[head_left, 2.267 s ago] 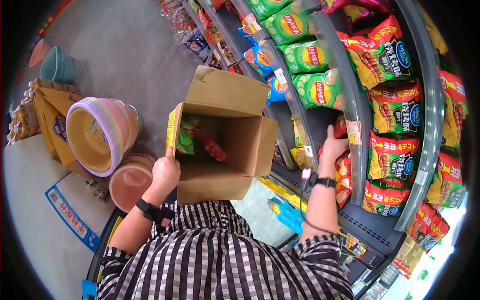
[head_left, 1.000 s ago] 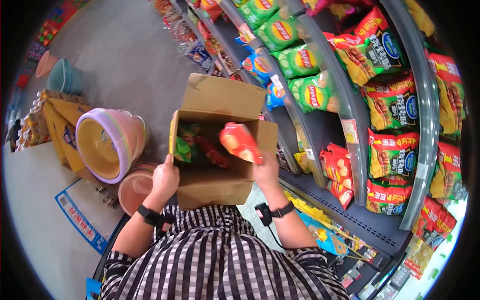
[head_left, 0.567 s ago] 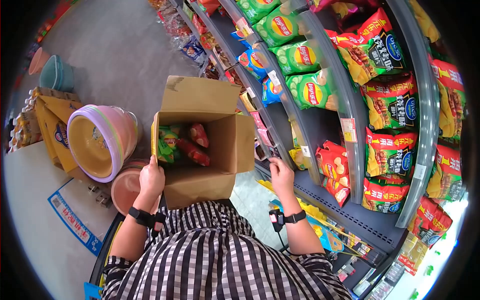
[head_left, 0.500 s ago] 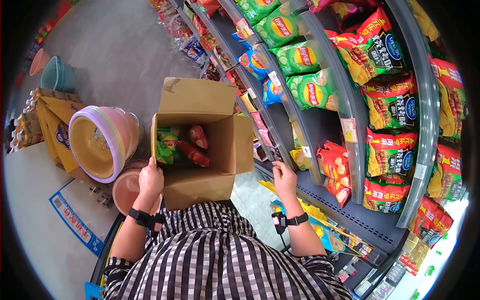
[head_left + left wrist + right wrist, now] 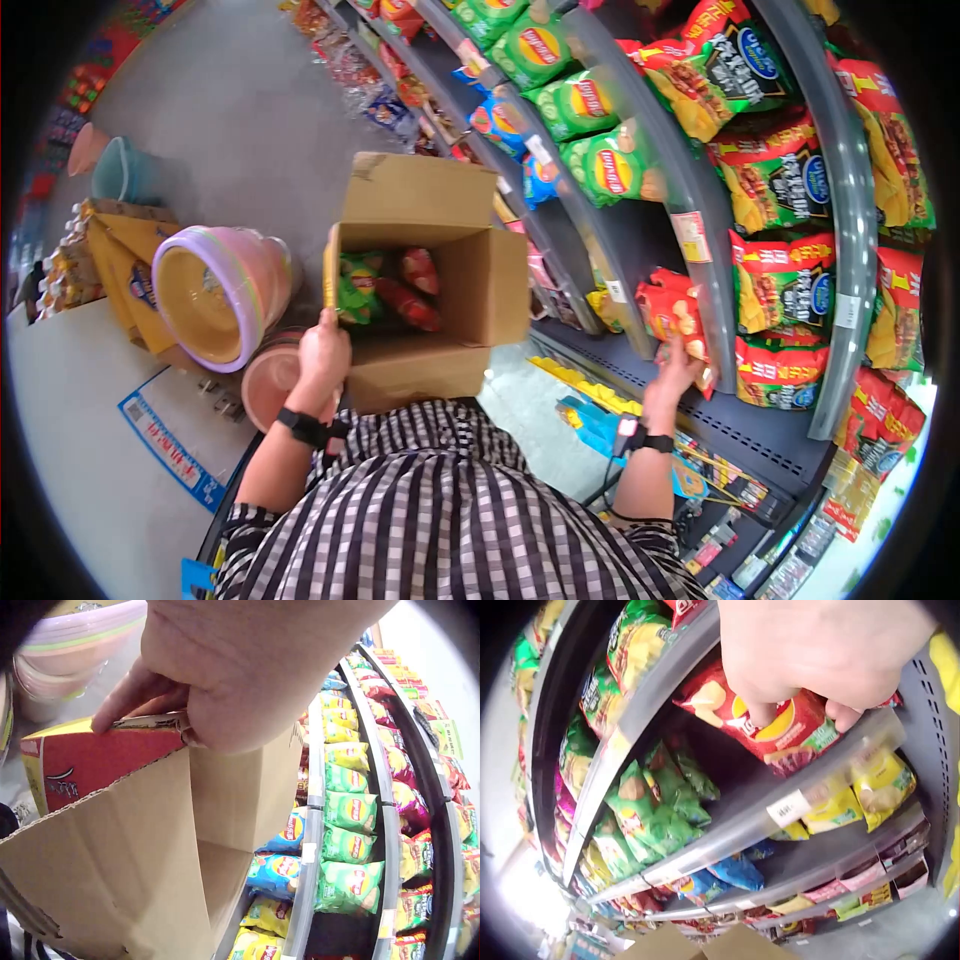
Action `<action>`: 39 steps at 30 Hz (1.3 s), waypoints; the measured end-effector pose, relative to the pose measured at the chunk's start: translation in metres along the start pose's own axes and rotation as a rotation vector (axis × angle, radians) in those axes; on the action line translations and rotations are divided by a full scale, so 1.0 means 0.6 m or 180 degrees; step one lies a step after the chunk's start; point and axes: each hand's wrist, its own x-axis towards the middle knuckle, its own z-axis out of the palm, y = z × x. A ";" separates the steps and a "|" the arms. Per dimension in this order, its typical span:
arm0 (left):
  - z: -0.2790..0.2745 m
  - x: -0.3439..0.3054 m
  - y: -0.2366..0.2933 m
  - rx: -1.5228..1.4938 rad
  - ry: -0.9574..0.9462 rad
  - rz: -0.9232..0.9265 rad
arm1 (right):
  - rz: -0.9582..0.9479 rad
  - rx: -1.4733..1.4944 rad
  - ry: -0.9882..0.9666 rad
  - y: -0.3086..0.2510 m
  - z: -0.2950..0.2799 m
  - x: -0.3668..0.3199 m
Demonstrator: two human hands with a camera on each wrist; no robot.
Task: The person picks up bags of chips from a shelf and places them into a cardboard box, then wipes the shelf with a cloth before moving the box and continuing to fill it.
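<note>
My left hand [image 5: 325, 352] grips the left wall of an open cardboard box [image 5: 418, 190], its fingers over the red and yellow printed side [image 5: 105, 761] in the left wrist view. Inside the box lie two red chip bags [image 5: 408, 305] and a green chip bag [image 5: 360, 288]. At the shelf, my right hand [image 5: 672, 380] holds the lower part of a red bag of chips [image 5: 668, 302]. The right wrist view shows bent fingers of that hand [image 5: 817, 649] against the front of the red bag [image 5: 776, 750], which is still between the shelf dividers.
Green chip bags [image 5: 605, 165] fill the same shelf row farther along, and red barbecue-flavour bags [image 5: 785, 280] line the row to the right. Nested plastic basins [image 5: 240, 290] stand left of the box. Clear divider strips [image 5: 690, 215] edge the shelves.
My right hand brought a red chip bag from the shelf, let it go inside the box, and went back right to another red bag. The left hand has kept its grip on the box.
</note>
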 end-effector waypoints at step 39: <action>-0.009 -0.013 0.067 0.0132 -0.0011 0.0339 | -0.2683 -0.3913 -0.0608 -0.036 0.042 -0.106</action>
